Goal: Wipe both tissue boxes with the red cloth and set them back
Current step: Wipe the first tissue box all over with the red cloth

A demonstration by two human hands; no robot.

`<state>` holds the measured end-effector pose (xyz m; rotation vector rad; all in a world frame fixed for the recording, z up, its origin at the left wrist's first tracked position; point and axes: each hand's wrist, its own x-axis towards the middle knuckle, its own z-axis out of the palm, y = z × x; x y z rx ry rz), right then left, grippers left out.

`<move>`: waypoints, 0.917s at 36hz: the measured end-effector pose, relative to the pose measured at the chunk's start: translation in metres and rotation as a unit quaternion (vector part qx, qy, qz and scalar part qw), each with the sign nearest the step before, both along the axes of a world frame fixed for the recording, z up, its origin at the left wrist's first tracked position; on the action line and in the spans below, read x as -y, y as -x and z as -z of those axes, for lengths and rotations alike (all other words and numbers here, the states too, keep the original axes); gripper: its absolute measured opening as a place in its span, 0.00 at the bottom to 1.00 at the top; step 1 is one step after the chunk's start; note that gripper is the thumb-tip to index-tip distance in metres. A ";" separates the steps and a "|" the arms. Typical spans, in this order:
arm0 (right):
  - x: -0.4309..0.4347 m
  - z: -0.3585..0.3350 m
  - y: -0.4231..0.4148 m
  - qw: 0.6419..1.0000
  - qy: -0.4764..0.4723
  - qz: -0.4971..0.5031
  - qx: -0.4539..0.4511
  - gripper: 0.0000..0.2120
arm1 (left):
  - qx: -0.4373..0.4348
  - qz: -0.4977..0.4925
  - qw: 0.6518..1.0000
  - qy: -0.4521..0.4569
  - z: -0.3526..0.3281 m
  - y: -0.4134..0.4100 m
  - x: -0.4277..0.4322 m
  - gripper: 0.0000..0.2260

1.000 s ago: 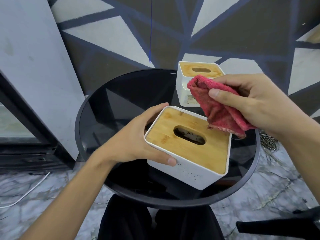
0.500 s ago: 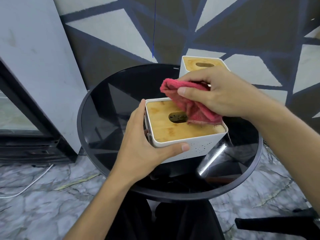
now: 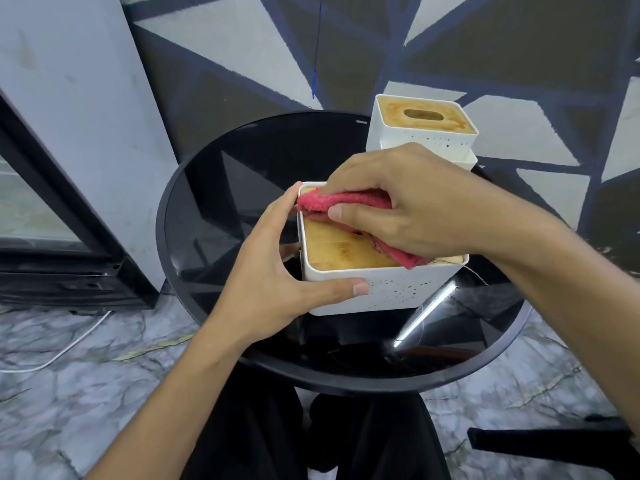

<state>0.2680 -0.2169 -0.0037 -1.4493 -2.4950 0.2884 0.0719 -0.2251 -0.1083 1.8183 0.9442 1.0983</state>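
The right grip (image 3: 415, 206) pinches the red cloth (image 3: 343, 202), pressed onto the tissue box (image 3: 391, 292) beneath it; the left grip (image 3: 273, 282) clasps that box's side.

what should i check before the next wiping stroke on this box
1. Left hand grips the near tissue box, thumb on its front wall: ok.
2. Right hand holds the red cloth down on the wooden lid: ok.
3. Whole lid wiped: cannot tell, the right hand covers the slot and much of the lid.
4. Near tissue box's base flat on the table: cannot tell.
5. Far tissue box upright at the table's far edge: ok.
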 end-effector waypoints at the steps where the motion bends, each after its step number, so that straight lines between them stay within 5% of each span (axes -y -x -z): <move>1: 0.002 -0.001 -0.001 1.000 0.006 -0.007 0.003 0.13 | 0.002 0.001 1.000 0.000 -0.001 0.000 0.000 0.45; 17: 0.044 -0.009 -0.006 0.995 0.060 -0.074 0.012 0.15 | -0.010 0.025 0.999 0.029 0.002 0.003 -0.004 0.52; 22: 0.035 -0.022 -0.013 0.990 0.115 -0.053 -0.055 0.10 | -0.006 0.036 0.999 0.039 0.001 0.004 -0.006 0.52; 33: -0.017 -0.030 -0.010 0.998 0.019 0.054 -0.031 0.11 | -0.008 0.033 0.999 0.038 -0.002 0.004 -0.005 0.53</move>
